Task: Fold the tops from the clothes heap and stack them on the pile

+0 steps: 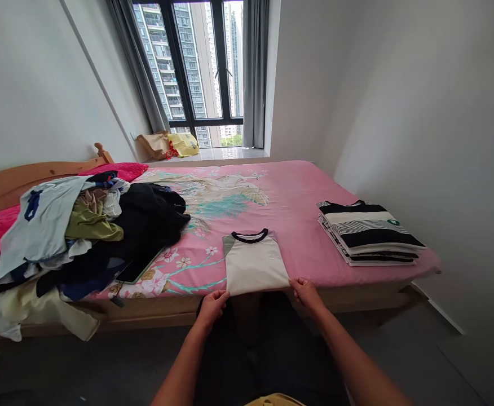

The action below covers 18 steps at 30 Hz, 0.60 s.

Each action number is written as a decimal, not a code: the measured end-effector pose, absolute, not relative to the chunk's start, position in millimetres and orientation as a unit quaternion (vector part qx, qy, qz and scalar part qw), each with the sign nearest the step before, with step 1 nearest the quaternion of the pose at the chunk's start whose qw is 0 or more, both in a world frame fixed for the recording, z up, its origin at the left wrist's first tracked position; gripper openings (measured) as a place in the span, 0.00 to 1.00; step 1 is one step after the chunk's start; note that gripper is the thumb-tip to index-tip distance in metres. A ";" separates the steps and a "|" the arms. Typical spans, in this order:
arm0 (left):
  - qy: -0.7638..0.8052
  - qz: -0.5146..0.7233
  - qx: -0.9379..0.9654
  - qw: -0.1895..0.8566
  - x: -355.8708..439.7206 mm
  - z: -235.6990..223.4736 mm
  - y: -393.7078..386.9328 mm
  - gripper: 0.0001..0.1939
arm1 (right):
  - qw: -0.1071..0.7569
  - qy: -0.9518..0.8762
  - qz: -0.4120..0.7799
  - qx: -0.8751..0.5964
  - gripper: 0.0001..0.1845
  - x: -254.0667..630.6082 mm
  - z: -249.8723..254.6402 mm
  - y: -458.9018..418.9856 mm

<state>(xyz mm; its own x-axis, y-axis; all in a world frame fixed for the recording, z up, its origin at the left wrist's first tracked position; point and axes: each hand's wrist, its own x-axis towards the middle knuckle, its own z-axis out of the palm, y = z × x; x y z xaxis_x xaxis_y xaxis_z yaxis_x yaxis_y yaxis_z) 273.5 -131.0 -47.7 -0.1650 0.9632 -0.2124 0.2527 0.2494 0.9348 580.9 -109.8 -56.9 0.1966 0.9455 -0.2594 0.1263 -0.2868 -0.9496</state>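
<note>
A cream T-shirt (257,264) with a black collar and grey shoulder patches lies folded into a narrow shape at the bed's front edge, its collar facing away from me. My left hand (214,307) pinches its near left corner. At the near right corner, my right hand (305,292) grips the hem between thumb and fingers. The hem is stretched straight between both hands, just over the edge of the mattress. To the right sits a neat stack of folded shirts (369,234), topped by one with black, white and grey stripes.
A heap of loose clothes (82,231) covers the bed's left side, some hanging over the edge. A dark flat device (139,269) lies beside it. The pink floral bedsheet (289,186) spreads behind the shirt. Paper and yellow bags (183,144) stand on the windowsill.
</note>
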 end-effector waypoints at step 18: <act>0.652 0.106 0.750 0.031 309.0 -43.4 -141.9 0.29 | 0.113 -0.738 0.097 -0.658 0.33 541.7 -59.5 -140.1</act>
